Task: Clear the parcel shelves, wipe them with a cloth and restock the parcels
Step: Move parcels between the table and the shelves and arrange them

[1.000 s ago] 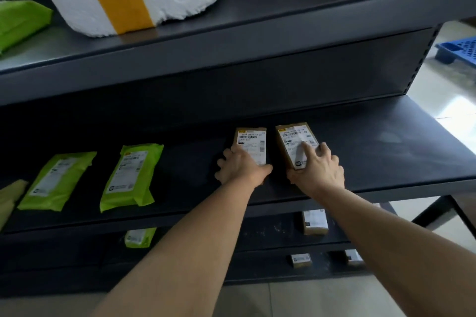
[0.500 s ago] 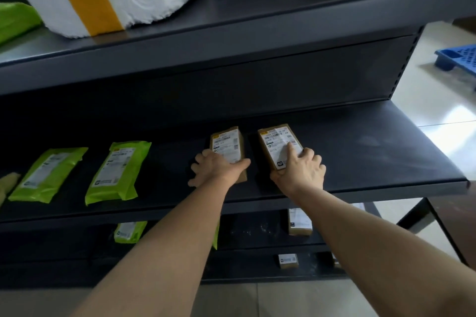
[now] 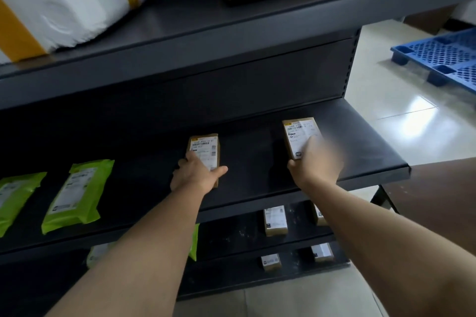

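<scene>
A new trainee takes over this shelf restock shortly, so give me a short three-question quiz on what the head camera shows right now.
1. True or false: the left brown box and the right brown box touch each other.
2. The left hand grips: A a cloth; B the left brown box; C a tape roll.
3. Fill in: ___ green pouches lie on the same shelf, left of the boxes.
Key: 1 false; 2 B; 3 two.

Single head view, looking forward and down, close on middle shelf (image 3: 257,183), arms reaching in.
</scene>
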